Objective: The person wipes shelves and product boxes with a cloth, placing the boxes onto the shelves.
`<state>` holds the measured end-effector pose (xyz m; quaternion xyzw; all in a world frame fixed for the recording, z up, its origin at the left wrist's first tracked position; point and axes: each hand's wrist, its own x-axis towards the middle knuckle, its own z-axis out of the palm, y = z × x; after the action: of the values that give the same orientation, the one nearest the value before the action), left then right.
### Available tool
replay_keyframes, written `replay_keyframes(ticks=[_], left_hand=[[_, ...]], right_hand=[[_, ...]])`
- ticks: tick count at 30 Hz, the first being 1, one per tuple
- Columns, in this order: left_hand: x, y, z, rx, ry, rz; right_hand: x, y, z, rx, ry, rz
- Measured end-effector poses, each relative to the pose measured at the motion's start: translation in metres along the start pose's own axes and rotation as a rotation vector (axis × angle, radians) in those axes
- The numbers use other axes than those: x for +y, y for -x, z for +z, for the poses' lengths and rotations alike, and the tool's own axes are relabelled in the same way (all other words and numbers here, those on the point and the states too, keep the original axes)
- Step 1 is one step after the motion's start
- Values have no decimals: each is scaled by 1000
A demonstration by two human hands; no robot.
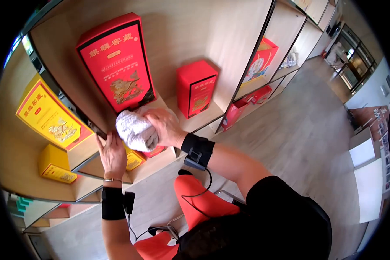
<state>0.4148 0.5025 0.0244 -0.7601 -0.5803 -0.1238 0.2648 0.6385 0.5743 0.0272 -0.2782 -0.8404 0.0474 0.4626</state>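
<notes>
A bunched white cloth [136, 130] is under my right hand [164, 125], whose fingers press round its right side at the shelf's front edge. Just behind the cloth stands a tall red box [117, 60] with gold lettering. My left hand [113, 152] rests against the dark-edged upright divider, left of the cloth, with its fingers extended and nothing in it. A smaller red box [196, 89] stands on the same shelf, to the right. Below the cloth, a yellow box [134, 160] is partly hidden by my left hand.
In the left compartment stand a large yellow box [52, 113] and a small yellow box [56, 164]. More red packages [261, 60] sit in compartments farther right. Grey floor [290, 125] lies beyond the shelving. Cables run from both wrist straps near my knees.
</notes>
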Motion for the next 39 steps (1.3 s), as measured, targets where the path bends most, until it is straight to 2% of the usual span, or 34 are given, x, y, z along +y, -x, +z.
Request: replay_keyframes(ticks=[11, 14, 19, 26, 29, 34, 38, 39], left_hand=[[3, 2, -2, -3, -13, -20], [8, 1, -6, 31, 17, -34], [14, 0, -5, -8, 40, -105], [28, 0, -5, -63, -63, -181], [31, -4, -15, -201, -38, -221], [37, -10, -31, -379, -117, -220], [33, -7, -27, -336, -28, -227], [30, -5, -17, -269, -2, -243]], right_hand=[[0, -7, -6, -34, -25, 2], [2, -6, -11, -171, 16, 27], [3, -9, -14, 15, -79, -108], [16, -1, -12, -114, -61, -55], [13, -1, -20, -201, -44, 11], [15, 5, -7, -130, -7, -12], [14, 0, -16, -182, 11, -17], [13, 0, -16, -194, 9, -12]])
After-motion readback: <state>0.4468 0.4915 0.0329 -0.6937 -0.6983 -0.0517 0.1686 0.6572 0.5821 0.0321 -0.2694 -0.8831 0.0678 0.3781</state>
